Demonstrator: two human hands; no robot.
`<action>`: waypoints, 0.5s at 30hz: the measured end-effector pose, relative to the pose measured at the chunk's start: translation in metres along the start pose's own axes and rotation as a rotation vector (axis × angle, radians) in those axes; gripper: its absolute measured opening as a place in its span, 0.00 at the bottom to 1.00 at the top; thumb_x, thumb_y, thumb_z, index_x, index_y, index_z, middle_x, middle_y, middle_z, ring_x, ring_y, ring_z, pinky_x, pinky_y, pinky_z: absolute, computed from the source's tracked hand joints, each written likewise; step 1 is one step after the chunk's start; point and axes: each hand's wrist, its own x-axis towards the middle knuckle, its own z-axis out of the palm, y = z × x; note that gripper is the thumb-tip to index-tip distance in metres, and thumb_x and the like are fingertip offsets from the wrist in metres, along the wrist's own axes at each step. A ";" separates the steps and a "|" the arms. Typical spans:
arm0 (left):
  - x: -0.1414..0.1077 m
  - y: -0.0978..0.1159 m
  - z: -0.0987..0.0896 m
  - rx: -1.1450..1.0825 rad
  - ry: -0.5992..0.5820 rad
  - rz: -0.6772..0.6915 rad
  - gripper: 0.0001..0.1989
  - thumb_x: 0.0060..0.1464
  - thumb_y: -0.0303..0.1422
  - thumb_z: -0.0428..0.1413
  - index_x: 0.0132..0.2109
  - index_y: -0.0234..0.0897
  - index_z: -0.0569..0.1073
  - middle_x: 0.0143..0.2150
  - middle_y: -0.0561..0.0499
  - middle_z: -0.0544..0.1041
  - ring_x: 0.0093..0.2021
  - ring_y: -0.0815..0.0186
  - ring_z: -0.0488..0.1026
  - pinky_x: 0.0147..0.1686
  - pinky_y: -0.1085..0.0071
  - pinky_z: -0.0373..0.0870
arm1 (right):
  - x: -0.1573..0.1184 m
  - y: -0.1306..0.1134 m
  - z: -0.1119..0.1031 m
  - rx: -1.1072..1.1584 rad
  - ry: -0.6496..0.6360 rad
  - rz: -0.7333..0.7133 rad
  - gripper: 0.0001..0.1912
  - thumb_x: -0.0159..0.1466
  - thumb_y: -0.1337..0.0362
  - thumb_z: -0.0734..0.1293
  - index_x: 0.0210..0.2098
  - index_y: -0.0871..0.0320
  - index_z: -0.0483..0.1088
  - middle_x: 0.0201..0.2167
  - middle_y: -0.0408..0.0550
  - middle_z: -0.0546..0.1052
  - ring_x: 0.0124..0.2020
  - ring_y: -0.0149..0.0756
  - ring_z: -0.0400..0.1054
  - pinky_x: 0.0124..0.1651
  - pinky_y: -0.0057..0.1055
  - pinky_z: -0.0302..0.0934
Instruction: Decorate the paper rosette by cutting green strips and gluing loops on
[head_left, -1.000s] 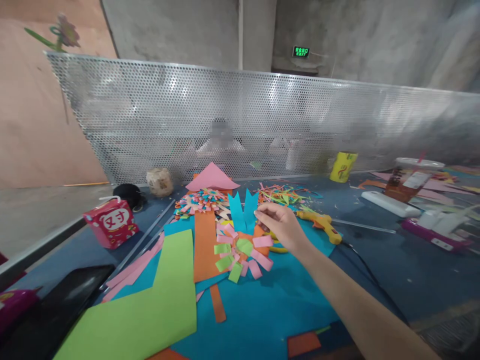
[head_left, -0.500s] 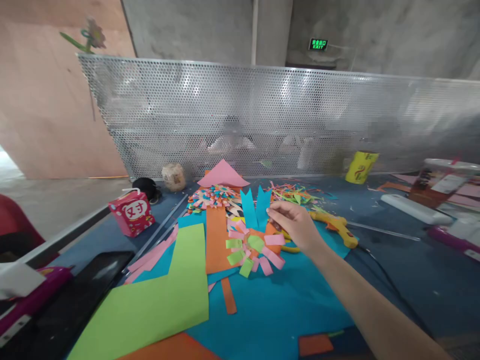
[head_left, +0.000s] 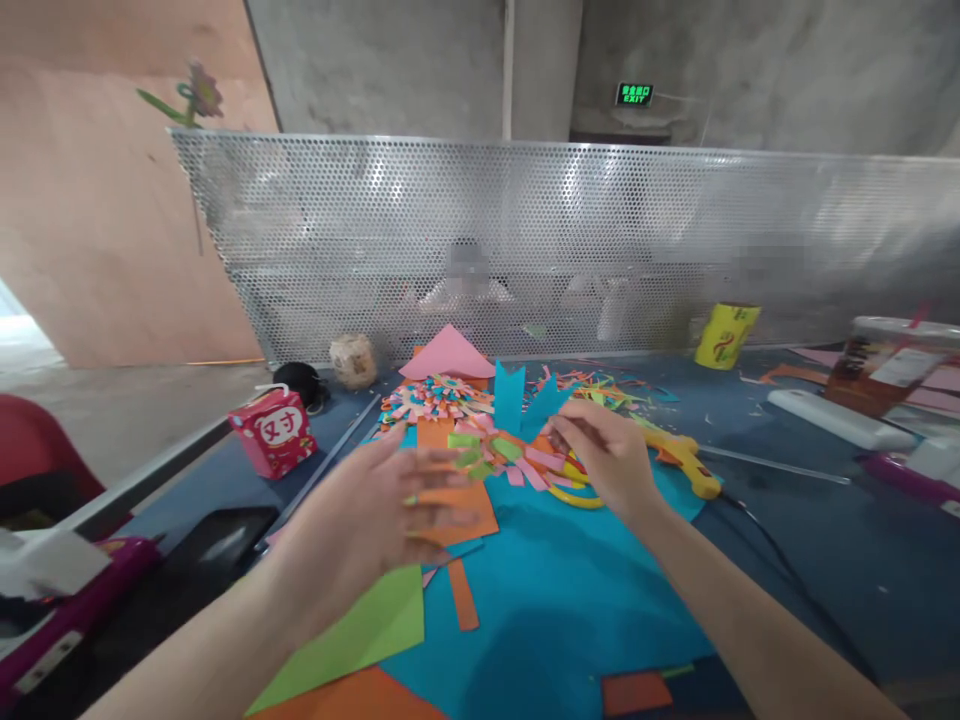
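Observation:
A paper flower (head_left: 508, 448) with pink and green petals and blue ribbon tails (head_left: 510, 398) hangs above the blue paper (head_left: 555, 590). My right hand (head_left: 604, 450) pinches it at its right side. Left of the flower is my left hand (head_left: 367, 510), blurred, its fingers apart and holding nothing, over orange and green paper. Behind the flower lie a pile of fringed paper pieces (head_left: 439, 398) and a pink paper triangle (head_left: 448, 355). Yellow-handled scissors (head_left: 577, 497) are partly hidden beneath the flower.
A yellow glue gun (head_left: 686, 460) with a cord lies at the right. A red drink box (head_left: 274, 432) and black phone (head_left: 217, 545) are at the left. Farther right stand a yellow can (head_left: 727, 337) and a drink cup (head_left: 889, 365). A perforated metal screen (head_left: 525, 240) borders the back.
My left hand has come into view from the left. The flower has tilted flatter and risen slightly, and its blue tails have spread and shifted right in my right hand's pinch.

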 end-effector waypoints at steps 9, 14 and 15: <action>0.027 -0.023 0.011 -0.370 -0.039 -0.250 0.10 0.43 0.34 0.57 0.34 0.36 0.70 0.33 0.48 0.77 0.29 0.66 0.74 0.31 0.72 0.70 | -0.019 -0.018 0.010 -0.477 -0.399 -1.000 0.14 0.60 0.74 0.56 0.42 0.62 0.67 0.32 0.48 0.76 0.36 0.34 0.68 0.38 0.32 0.64; 0.031 -0.032 0.003 -0.333 -0.006 -0.122 0.11 0.40 0.27 0.59 0.35 0.35 0.70 0.32 0.50 0.77 0.29 0.67 0.74 0.29 0.73 0.70 | -0.019 -0.019 0.012 -0.473 -0.399 -0.952 0.14 0.62 0.73 0.53 0.39 0.60 0.68 0.30 0.48 0.76 0.33 0.32 0.68 0.39 0.31 0.64; 0.033 -0.032 0.001 -0.338 0.002 -0.099 0.12 0.40 0.27 0.59 0.36 0.36 0.70 0.32 0.50 0.77 0.29 0.67 0.74 0.29 0.73 0.70 | -0.019 -0.017 0.011 -0.436 -0.390 -0.912 0.14 0.62 0.73 0.53 0.39 0.60 0.68 0.29 0.47 0.76 0.33 0.32 0.68 0.39 0.30 0.64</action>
